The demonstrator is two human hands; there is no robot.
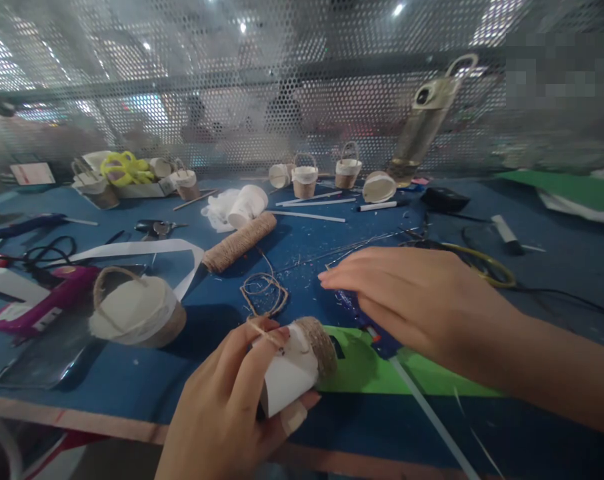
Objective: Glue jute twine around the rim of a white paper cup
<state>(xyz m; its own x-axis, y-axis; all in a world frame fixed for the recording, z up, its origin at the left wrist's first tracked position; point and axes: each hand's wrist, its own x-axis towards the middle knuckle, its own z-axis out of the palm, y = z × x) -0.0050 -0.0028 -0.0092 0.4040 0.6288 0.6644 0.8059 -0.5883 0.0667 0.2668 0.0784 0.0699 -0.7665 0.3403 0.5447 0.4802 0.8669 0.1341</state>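
In the lower middle, my left hand (237, 393) grips a white paper cup (293, 373) lying tilted on its side. Brown twine is wound around the cup's far end. A loose strand of twine (265, 283) runs from under my left fingers to a loop on the table. My right hand (422, 287) lies over a dark blue glue gun (377, 330), its fingers stretched forward and its thumb hidden. A pale glue stick (427, 407) sticks out of the gun's back. Beneath is a bright green sheet (357, 363).
A twine roll (241, 241) lies behind my hands. At left are a small twine-handled bucket (137, 310), a purple package (47, 300) and white ribbon (137, 248). Several small buckets (305, 180) and a bottle (422, 127) stand at the back, before a perforated metal screen (232, 87).
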